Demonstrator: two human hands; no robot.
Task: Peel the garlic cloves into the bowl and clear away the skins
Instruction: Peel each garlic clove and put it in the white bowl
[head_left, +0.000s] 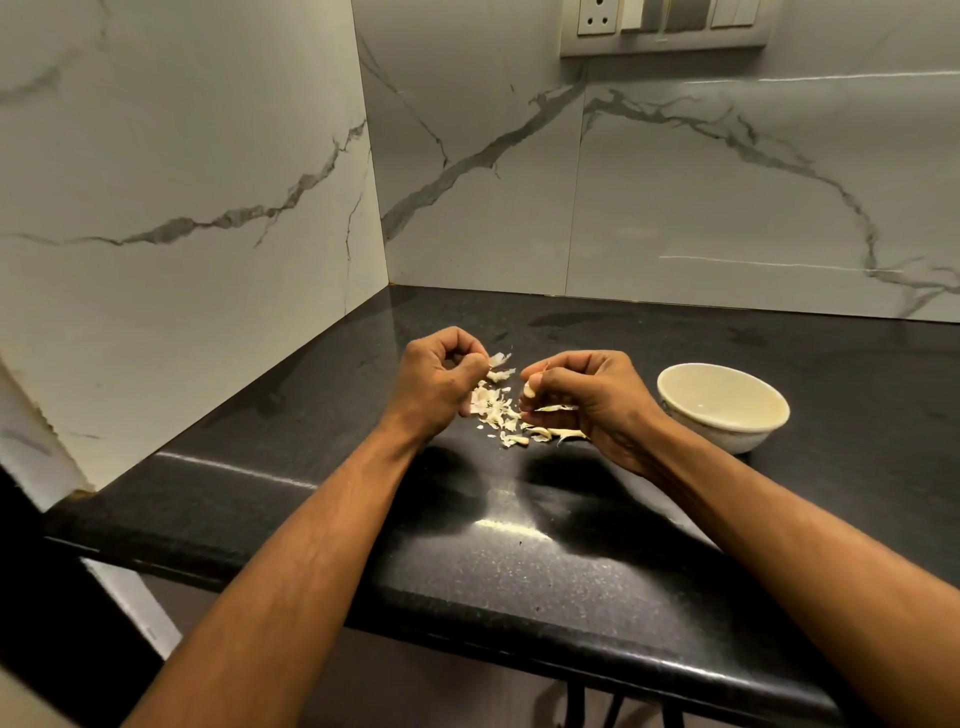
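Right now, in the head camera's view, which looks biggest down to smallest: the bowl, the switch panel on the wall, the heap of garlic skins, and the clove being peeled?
1. Switch panel, though the frame's top edge cuts it off.
2. Bowl and heap of garlic skins: too close to rank.
3. Garlic clove, pinched in the right hand, clearly smallest.

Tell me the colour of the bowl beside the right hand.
Cream, glossy bowl; seen in the head view, the only one.

No legible text anywhere.
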